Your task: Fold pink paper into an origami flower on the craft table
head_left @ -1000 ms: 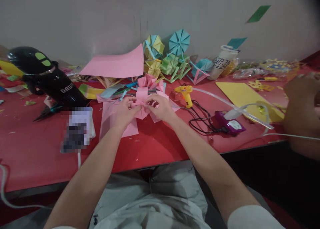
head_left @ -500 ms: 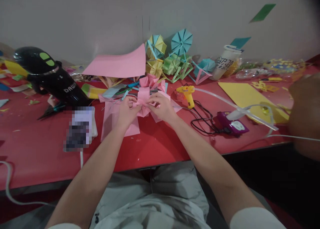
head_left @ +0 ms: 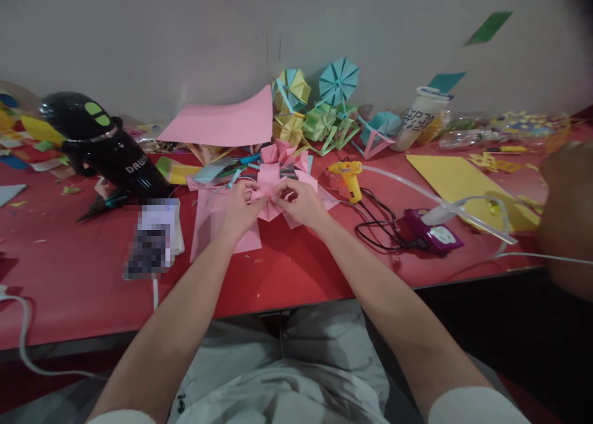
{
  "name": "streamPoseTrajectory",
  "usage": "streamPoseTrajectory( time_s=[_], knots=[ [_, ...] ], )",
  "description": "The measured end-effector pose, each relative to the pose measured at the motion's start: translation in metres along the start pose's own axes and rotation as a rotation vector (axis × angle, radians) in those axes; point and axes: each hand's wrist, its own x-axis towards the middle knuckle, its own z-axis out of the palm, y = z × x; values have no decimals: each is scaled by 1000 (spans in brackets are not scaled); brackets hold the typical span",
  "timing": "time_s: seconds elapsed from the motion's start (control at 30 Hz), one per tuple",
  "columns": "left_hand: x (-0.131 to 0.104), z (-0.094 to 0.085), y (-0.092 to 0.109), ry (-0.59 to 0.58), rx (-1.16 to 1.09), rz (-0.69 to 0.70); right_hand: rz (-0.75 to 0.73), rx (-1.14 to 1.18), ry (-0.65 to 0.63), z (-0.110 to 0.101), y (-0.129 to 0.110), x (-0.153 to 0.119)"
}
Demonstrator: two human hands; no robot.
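On the left of the red table (head_left: 287,275) leans a black bottle (head_left: 99,149) with pale letters reading "DAW", the rest curving out of sight, and two green patches on top. Beside it lies a phone (head_left: 155,235), its screen blurred out. Next, over a flat pink sheet (head_left: 206,226), the left hand (head_left: 243,207) is nearly closed, thumb and fingertips pinching folded paper (head_left: 269,212). This is pink and creased into a small pleated fan, held at the table's middle between both hands. The right hand (head_left: 301,203), fingers curled, pinches its other side. Further right come a yellow glue gun (head_left: 349,177), a white cup (head_left: 419,121) with bold black characters I cannot make out, and a purple socket block (head_left: 435,233).
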Motion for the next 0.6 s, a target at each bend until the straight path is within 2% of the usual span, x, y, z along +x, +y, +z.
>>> streamPoseTrajectory(
  time_s=[0.07, 0.2, 0.3, 0.47, 0.6],
  knots=[
    [-2, 0, 5, -20, 21, 12, 21, 39, 4, 0, 2, 1],
    [-3, -1, 11, -87, 10, 5, 27, 82, -75, -3, 3, 1],
    [-3, -1, 10, -85, -9, 11, 1, 43, -68, -3, 0, 0],
    [-4, 0, 7, -38, -86, -75, -89, -100, -15, -1, -2, -1],
    [-2, 2, 2, -95, -266, -138, -190, -151, -35, 0, -1, -1]
  ],
)
